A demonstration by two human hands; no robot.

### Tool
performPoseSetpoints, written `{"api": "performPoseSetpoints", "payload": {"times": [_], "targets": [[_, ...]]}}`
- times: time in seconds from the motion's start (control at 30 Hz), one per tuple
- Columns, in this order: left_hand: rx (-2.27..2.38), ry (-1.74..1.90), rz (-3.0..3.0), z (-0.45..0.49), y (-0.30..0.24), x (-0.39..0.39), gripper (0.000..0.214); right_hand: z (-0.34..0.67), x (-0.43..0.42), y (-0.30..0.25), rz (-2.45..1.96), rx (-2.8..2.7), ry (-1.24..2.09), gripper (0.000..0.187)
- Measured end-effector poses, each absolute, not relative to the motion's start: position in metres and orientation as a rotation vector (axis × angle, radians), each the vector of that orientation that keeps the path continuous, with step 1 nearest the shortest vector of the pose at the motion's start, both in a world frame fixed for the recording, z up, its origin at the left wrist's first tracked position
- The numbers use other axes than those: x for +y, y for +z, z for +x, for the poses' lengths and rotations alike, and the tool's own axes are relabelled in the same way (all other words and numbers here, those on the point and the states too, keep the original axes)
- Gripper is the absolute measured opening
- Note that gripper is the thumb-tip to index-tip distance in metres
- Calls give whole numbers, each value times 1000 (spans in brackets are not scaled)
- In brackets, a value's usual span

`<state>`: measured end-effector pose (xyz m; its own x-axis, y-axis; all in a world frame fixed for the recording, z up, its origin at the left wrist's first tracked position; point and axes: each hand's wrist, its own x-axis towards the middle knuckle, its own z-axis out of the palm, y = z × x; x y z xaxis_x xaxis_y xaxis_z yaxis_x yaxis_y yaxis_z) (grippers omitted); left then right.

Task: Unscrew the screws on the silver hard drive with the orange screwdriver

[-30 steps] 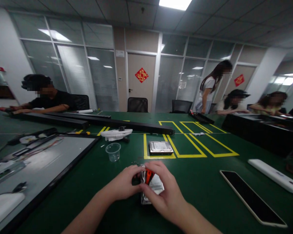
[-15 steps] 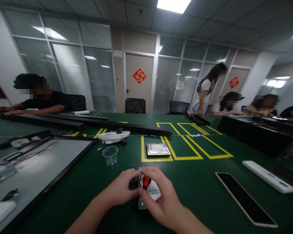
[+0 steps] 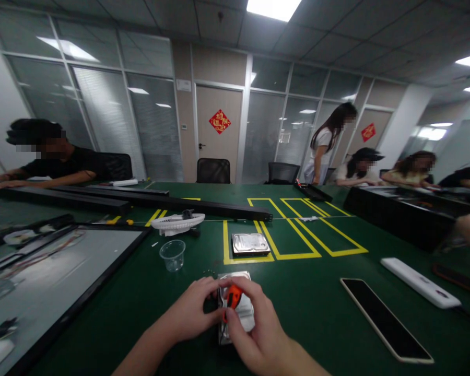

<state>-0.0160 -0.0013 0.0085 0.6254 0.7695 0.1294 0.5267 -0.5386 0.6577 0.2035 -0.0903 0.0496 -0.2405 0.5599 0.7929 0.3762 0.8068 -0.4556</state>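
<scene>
A silver hard drive [image 3: 246, 318] lies on the green table in front of me, partly covered by both hands. My right hand [image 3: 258, 324] is closed round an orange and black screwdriver [image 3: 233, 296], with thumb and fingers curled about its handle over the drive. The screwdriver's tip is hidden. At the drive's left edge my left hand [image 3: 196, 308] is closed, fingers bent and thumb close to the screwdriver's lower part. Just beyond the left fingers lie several tiny screws [image 3: 209, 272]. A second hard drive [image 3: 251, 244] rests farther out, inside a yellow taped box.
A clear plastic cup [image 3: 173, 256] and a white ring-shaped part [image 3: 179, 223] stand to the left, near a large framed panel [image 3: 82, 277]. On the right are a phone [image 3: 386, 319], a white power strip [image 3: 420, 283] and a black case [image 3: 399, 216]. Several people are around the table.
The view has shifted slightly, and more of the near hard drive shows beyond my fingers. The orange handle has turned or tilted a little in my right hand. A person's hand now shows at the right edge.
</scene>
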Motion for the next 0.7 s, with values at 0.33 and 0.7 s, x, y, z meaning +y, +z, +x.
{"api": "performPoseSetpoints", "payload": {"times": [0.33, 0.7], "targets": [[978, 562, 2269, -18, 4, 3, 56, 200, -84, 52, -636, -1836, 205, 61], [973, 538, 2254, -15, 11, -2, 47, 199, -84, 48, -599, -1877, 244, 72]]}}
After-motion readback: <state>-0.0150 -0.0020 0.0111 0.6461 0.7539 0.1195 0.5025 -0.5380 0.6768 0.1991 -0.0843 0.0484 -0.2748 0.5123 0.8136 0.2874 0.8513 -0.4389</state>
